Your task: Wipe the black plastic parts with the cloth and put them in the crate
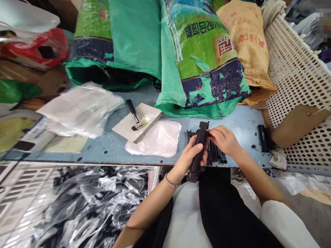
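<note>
My left hand [188, 156] is wrapped around a long dark plastic part [199, 148], held upright over the front edge of the blue table [108, 148]. My right hand [224, 139] has its fingers curled against the upper right side of the same part. Several similar black parts [216, 154] lie on the table just under my right hand. A bead bracelet [170, 182] sits on my left wrist.
A small brush [134, 115] rests on a pale board [137, 125] beside clear plastic bags [157, 138]. Green woven sacks [201, 58] and a tan sack [248, 44] stand behind. A white perforated basket [297, 75] is right, another black part [263, 137] near it. Bagged black parts [85, 203] fill a crate lower left.
</note>
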Demonstrator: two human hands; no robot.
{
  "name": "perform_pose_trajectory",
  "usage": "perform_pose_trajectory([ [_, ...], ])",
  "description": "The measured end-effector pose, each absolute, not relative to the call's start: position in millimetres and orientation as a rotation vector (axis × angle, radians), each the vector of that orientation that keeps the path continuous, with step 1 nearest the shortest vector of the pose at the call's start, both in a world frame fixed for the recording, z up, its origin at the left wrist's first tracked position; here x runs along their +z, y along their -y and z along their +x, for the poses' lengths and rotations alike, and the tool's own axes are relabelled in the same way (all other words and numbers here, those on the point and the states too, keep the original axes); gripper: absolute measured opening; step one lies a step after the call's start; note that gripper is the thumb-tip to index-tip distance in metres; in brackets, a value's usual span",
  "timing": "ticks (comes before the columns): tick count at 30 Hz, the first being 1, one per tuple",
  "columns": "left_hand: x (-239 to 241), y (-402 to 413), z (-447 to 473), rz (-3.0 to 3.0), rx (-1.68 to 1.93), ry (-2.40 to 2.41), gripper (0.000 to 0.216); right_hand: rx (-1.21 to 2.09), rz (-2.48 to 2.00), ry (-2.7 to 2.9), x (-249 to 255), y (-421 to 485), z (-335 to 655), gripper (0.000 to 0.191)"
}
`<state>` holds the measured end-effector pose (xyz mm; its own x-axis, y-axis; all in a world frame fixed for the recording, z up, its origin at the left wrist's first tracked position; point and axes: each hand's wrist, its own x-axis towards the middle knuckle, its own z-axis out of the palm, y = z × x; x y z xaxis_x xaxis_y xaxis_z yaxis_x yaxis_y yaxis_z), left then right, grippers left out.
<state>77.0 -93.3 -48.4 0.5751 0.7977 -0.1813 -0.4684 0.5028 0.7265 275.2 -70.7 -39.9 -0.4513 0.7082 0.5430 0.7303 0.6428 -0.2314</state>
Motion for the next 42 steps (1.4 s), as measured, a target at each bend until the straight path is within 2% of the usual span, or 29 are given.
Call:
perform_pose_trajectory([
  [11,-54.0,95.6,62.1,0.807,0.782,-0.648,0.066,-0.188,-0.914,2.256,-56.1,66.8,269.1,0.022],
  [16,-55.1,97.2,63.1,0.858,0.844,-0.717,0.061,-0.317,-0.849,2.222,-56.2,62.2,269.4,0.024],
  [20,-50.6,83.7,61.3,0.814,0.848,-0.755,0.059,-0.097,-1.023,2.167,-51.6,63.6,265.8,0.016],
  [24,-43.9,62.3,54.1,0.737,0.974,-0.847,0.052,0.209,-1.171,2.152,-47.8,90.4,247.0,0.028],
  [30,-45.2,68.8,49.3,0.738,1.050,-0.877,0.048,-0.074,-1.095,2.369,-67.1,128.6,219.0,0.027],
  [39,-72.3,82.3,45.6,0.718,0.971,-1.007,0.047,0.059,-1.130,2.495,-78.7,136.0,219.1,0.026],
  [42,-91.1,80.6,40.2,0.731,1.050,-1.090,0.049,0.155,-1.432,2.439,-92.6,139.4,233.2,0.020],
])
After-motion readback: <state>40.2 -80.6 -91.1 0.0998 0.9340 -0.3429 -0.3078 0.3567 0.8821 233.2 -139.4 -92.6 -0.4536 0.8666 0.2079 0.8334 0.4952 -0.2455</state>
